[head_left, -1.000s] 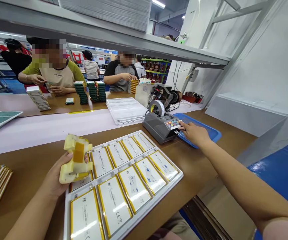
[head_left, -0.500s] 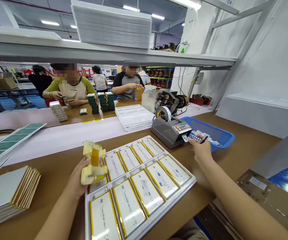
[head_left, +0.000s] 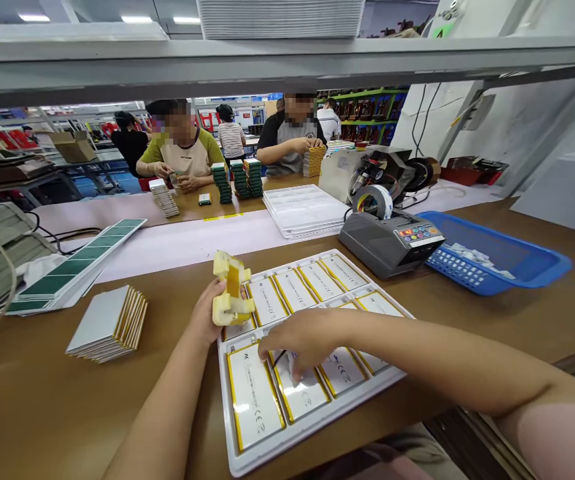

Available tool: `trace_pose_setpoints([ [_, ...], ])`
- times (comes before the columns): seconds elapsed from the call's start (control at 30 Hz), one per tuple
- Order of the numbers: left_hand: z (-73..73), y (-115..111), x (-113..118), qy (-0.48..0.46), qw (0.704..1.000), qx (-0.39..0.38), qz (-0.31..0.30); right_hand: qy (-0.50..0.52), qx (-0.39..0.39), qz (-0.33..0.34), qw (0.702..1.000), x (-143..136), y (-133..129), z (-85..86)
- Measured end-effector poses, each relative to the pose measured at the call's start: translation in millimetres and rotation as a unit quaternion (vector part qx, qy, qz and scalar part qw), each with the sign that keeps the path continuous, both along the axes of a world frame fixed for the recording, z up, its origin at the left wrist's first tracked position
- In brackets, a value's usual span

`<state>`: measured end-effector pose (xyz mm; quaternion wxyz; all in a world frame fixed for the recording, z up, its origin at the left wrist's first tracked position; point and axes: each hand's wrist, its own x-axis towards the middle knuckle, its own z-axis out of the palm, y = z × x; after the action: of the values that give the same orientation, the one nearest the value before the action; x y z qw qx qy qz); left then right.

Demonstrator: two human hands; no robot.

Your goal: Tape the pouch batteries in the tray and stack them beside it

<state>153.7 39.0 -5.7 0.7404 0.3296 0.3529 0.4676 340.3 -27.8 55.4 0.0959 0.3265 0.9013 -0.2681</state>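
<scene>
My left hand (head_left: pixel 207 315) is closed around a pale yellow notched block (head_left: pixel 232 293) with an amber patch on its face, held over the tray's left edge. My right hand (head_left: pixel 304 337) is over the near row of flat white battery cells (head_left: pixel 253 393), fingers curled down at the second cell. From beneath it pokes a thin black tool (head_left: pixel 278 359); its tip and anything under the palm are hidden. The cells have yellow edges and lie in a white plastic tray (head_left: pixel 312 425). A grey tape dispenser (head_left: pixel 382 243) with a tape roll stands beyond the tray.
Right of the dispenser sits a blue basket (head_left: pixel 532 263) holding white pieces. On the left are a stack of cells (head_left: pixel 102 323) and green-and-white strips (head_left: pixel 80 267). White trays (head_left: pixel 307 208) and a machine (head_left: pixel 367 177) stand behind. Two co-workers sit opposite, below an overhead shelf (head_left: pixel 267 67).
My right hand has moved left from the dispenser's front to the near row of cells. My left hand still holds the yellow block. The view has turned left and down.
</scene>
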Motion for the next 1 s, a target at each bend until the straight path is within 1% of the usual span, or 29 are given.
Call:
trace_pose_setpoints([
  [0.07,-2.2,1,0,-0.002,1.000,0.002,-0.001,-0.030,0.026,0.011,0.999,-4,6,-9.0],
  [0.13,-4.1,2,0,-0.006,1.000,0.005,-0.001,-0.025,0.063,-0.028,0.997,-2,11,-17.9],
  [0.27,-3.6,2,0,-0.004,1.000,0.006,-0.007,0.007,0.076,-0.125,0.989,8,16,-32.6],
  [0.37,-0.8,1,0,0.005,1.000,0.006,-0.014,0.045,0.135,-0.162,0.977,22,14,-37.7],
  [0.43,0.8,2,0,0.014,1.000,0.004,-0.012,0.104,0.176,-0.210,0.956,45,12,-36.1],
  [0.47,1.3,3,0,0.018,1.000,0.001,-0.009,0.142,0.198,-0.253,0.936,61,11,-33.7],
  [0.5,1.7,4,0,0.021,1.000,-0.002,-0.007,0.176,0.226,-0.314,0.905,81,10,-30.3],
  [0.53,1.9,4,0,0.024,1.000,-0.004,-0.008,0.197,0.259,-0.384,0.864,105,8,-26.1],
  [0.57,2.1,5,-1,0.026,1.000,-0.008,-0.009,0.200,0.297,-0.454,0.816,131,6,-21.4],
  [0.6,2.2,5,-1,0.026,1.000,-0.010,-0.010,0.179,0.332,-0.531,0.759,158,4,-16.3],
  [0.63,2.4,5,-2,0.025,1.000,-0.014,-0.011,0.136,0.360,-0.595,0.705,185,1,-11.4],
  [0.67,2.7,5,-2,0.024,0.999,-0.020,-0.014,0.091,0.384,-0.638,0.661,211,-1,-7.1],
  [0.7,3.1,5,-2,0.024,0.999,-0.026,-0.015,0.042,0.389,-0.663,0.638,233,-4,-3.7],
  [0.73,3.6,4,-2,0.026,0.999,-0.030,-0.013,-0.006,0.375,-0.669,0.641,251,-5,-1.4],
  [0.77,4.0,4,-2,0.028,0.999,-0.031,-0.013,-0.046,0.365,-0.661,0.654,265,-7,-0.3],
  [0.83,4.1,4,-1,0.030,0.999,-0.022,-0.020,-0.118,0.366,-0.631,0.674,279,-10,-1.0],
  [0.9,3.1,5,-1,0.030,0.999,-0.013,-0.019,-0.180,0.395,-0.584,0.686,280,-13,-2.9],
  [1.0,1.0,7,-1,0.034,0.999,-0.029,-0.010,-0.250,0.431,-0.502,0.707,276,-15,-2.6],
])
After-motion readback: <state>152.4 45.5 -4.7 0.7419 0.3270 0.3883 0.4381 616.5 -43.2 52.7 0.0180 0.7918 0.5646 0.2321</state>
